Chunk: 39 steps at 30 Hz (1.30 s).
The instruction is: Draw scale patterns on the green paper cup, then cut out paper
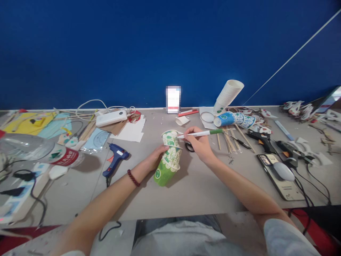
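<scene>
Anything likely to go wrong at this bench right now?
1. The nested green cups lean in the left hand; if they slip, the marker in the right hand, tip at the top cup, could leave a stray mark.
2. The blue glue gun lies near the left forearm; it might get knocked. Can't tell whether it's hot.
3. The bottle is beside the power strip; a leak could wet the plugs.
</scene>
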### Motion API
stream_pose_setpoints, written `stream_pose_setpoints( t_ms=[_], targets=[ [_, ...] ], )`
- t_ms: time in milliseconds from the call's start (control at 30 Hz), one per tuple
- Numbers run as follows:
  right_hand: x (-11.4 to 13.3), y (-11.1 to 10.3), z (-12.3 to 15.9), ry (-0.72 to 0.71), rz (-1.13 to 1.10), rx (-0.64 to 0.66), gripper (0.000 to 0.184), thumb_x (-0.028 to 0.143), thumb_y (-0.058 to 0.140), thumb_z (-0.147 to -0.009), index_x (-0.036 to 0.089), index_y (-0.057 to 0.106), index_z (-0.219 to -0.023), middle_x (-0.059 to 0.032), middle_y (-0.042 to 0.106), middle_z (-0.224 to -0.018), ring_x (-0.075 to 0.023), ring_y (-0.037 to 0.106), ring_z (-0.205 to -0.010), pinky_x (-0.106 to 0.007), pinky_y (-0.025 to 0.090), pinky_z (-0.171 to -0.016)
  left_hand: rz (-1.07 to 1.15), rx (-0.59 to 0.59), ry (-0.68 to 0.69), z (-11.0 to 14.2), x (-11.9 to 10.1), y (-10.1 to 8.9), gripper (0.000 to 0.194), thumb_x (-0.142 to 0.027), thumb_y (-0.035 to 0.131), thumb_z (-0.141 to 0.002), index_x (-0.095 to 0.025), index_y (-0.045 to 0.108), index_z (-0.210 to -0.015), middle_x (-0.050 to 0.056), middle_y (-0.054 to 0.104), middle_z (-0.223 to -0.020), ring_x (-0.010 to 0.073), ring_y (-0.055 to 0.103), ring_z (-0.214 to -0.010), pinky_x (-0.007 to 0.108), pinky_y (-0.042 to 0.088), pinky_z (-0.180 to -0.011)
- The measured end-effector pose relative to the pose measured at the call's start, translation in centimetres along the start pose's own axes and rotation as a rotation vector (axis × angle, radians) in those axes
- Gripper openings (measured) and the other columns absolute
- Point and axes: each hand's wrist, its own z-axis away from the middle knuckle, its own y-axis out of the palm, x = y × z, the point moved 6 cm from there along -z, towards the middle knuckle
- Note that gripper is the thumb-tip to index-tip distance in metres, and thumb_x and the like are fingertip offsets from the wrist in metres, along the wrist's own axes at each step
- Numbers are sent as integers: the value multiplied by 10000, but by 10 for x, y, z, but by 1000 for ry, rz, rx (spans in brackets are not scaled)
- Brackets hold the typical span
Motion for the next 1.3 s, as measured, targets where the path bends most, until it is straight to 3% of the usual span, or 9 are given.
stream_pose_setpoints(
  t_ms=[200,433,733,933,1300],
  targets=[
    [-10,-5,-4,40,11,-47,96,289,593,-734,216,536,-710,22,573,-661,-152,590,-679,-261,457,-599,67,13,-62,-1,3,-2,378,-357,632,-688,-77,660,-941,118,709,-827,225,649,-727,348,489,-734],
    [-16,-5,-6,37,18,-35,86,287,593,-745,215,548,-732,24,565,-694,-147,589,-687,-271,464,-635,140,118,-7,-2,-6,9,532,-374,542,-714,-66,580,-1147,157,689,-992,272,655,-832,361,502,-684],
    [-18,-4,-6,3,28,-9,105,309,596,-750,218,542,-759,10,549,-739,-159,582,-720,-305,494,-687,39,128,-5,-1,1,4,499,-467,500,-821,-114,568,-1168,165,629,-1155,243,645,-907,304,512,-644],
    [-11,-3,-6,-26,24,5,112,318,598,-761,219,545,-751,15,560,-741,-158,593,-758,-317,485,-754,-45,145,18,-1,2,8,572,-554,606,-722,-87,628,-1051,165,682,-1003,254,651,-859,355,498,-754],
    [-4,-2,-3,-86,71,7,103,324,589,-773,227,557,-790,19,569,-764,-148,578,-712,-313,482,-715,-122,111,67,-1,-1,9,574,-536,701,-639,-94,626,-996,121,691,-864,215,642,-783,310,470,-735]
  ],
)
